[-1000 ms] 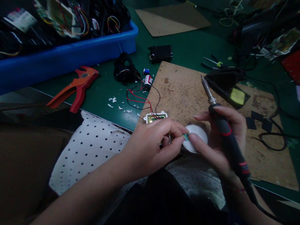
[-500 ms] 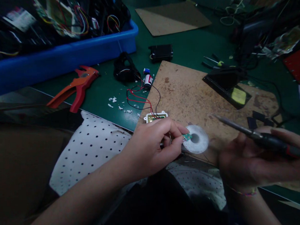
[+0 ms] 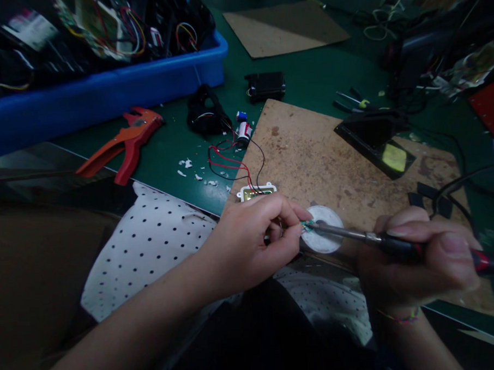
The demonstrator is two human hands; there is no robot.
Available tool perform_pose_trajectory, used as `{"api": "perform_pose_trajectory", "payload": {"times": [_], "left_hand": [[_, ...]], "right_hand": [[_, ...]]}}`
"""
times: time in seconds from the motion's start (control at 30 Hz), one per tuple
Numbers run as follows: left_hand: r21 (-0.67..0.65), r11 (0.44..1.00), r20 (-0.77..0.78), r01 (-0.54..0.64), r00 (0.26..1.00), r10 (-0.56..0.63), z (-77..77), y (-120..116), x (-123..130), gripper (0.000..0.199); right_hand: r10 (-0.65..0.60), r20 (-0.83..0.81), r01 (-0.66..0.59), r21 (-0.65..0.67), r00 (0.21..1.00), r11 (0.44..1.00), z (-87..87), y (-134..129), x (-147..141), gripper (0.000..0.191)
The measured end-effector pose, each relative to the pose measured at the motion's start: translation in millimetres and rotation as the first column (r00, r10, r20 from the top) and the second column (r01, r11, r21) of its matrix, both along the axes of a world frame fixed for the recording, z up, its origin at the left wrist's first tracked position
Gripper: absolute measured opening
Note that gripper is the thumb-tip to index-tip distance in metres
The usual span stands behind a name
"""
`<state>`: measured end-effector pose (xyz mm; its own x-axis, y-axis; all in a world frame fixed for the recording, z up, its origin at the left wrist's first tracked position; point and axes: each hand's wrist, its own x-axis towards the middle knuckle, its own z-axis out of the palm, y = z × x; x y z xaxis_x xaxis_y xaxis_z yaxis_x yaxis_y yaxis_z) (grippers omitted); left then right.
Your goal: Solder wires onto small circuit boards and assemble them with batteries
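Between thumb and fingertips, my left hand (image 3: 259,236) pinches a small green circuit board (image 3: 305,226) over the edge of a white solder spool (image 3: 326,241). My right hand (image 3: 426,259) is closed around the dark handle of a soldering iron (image 3: 351,234). The iron points left, and its tip is at the circuit board; whether it touches, I cannot tell. Just beyond my left knuckles lies a white-framed module (image 3: 257,191), partly hidden by that hand. Red and black wires (image 3: 233,166) run from it toward a red-and-white cylinder (image 3: 243,133).
A brown board (image 3: 306,144) covers part of the green table. On it stands a black iron stand (image 3: 371,141) with a yellow sponge (image 3: 394,157). Orange-red wire strippers (image 3: 126,144) lie at left, below a blue bin (image 3: 103,90) of electronics. Black pieces (image 3: 431,193) lie at right.
My right hand has turned and brought the soldering iron's tip leftward and down to the circuit board. My left hand has stayed in place with the board.
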<state>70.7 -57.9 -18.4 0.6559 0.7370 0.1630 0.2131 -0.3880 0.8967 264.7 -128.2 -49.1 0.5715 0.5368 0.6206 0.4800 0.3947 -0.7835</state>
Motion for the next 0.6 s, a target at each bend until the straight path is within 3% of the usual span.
{"api": "perform_pose_trajectory", "payload": {"times": [0.1,0.3,0.43,0.6], "left_hand": [[-0.002,1.000,0.005,-0.004,1.000,0.004,0.7,0,0,0.010],[-0.014,1.000,-0.003,-0.004,1.000,0.004,2.2,-1,0,0.010],[-0.013,1.000,-0.007,-0.010,1.000,0.010,2.2,-1,0,0.010],[0.002,1.000,-0.010,-0.011,1.000,0.011,1.3,-1,1,0.011]], "right_hand": [[-0.076,0.007,0.073,0.211,0.997,0.975,-2.2,4,-1,0.033],[0.013,-0.015,-0.013,0.018,1.000,1.000,2.9,0,-2,0.031],[-0.032,-0.011,0.034,0.184,0.999,0.982,-0.1,6,-2,0.033],[-0.036,0.012,0.033,0.185,0.999,0.982,-3.2,11,-3,0.034]]}}
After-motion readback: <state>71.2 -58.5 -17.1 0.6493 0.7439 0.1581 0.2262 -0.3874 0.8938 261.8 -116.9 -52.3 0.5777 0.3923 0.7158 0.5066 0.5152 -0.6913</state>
